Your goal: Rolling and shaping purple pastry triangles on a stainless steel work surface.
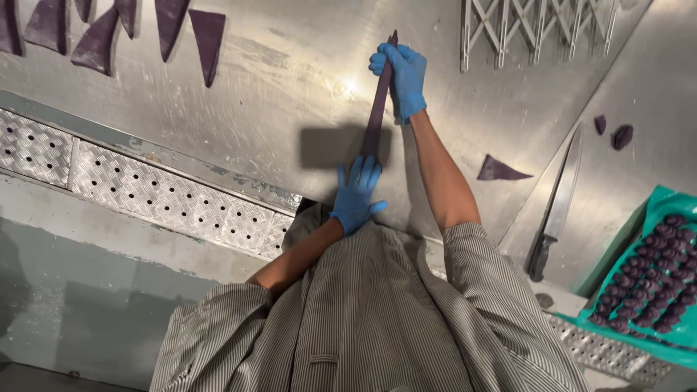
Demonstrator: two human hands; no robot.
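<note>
A: Your right hand (401, 76) is at the far end of the purple dough strip (377, 109), and the fingers are closed around it, near its pointed tip. Your left hand (356, 194) is at the near end, close to your body. Its fingers are spread and lie flat, so it presses the wide end more than it grips it.

B: So where is the strip exactly?

A: It is on the steel table (290, 94), in front of you, stretched between your two hands. Its long axis runs away from you, almost straight, only a little tilted to the right at the top. The narrow end is far, the wide end is near.

B: Which hand is nearer to the middle of it?

A: I think neither; each one is at its own end. The left arm is bent and short, the right arm is reached out almost fully.

B: What else is around?

A: One purple triangle (497, 170) lies alone on your right, well apart from the strip. Further right there is a long knife (559, 199), and a green tray (653, 210) with rows of small dark purple pieces. More purple triangles (207, 40) lie at the far left of the table, and a folding metal cutter (537, 29) is at the far right.
</note>
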